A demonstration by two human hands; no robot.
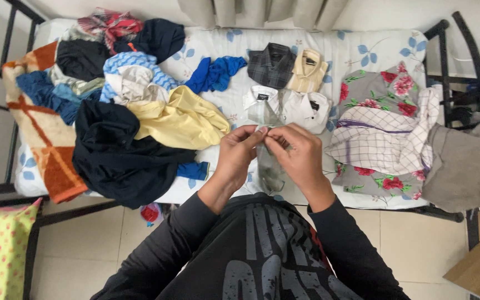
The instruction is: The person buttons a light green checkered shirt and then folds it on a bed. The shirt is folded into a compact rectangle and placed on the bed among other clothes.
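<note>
Both hands meet over the near edge of the bed [362, 47]. The left hand [237, 153] and right hand [301, 155] each have their grip pinched on the top of a pale grey shirt [270, 169], which hangs between them, just in front of four folded shirts [287, 83]. A heap of clothes [123, 105] lies to the left of these.

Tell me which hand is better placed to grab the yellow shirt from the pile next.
Left. The left hand sits right beside the yellow shirt; the right hand is farther off, and both pinch the pale shirt.
</note>
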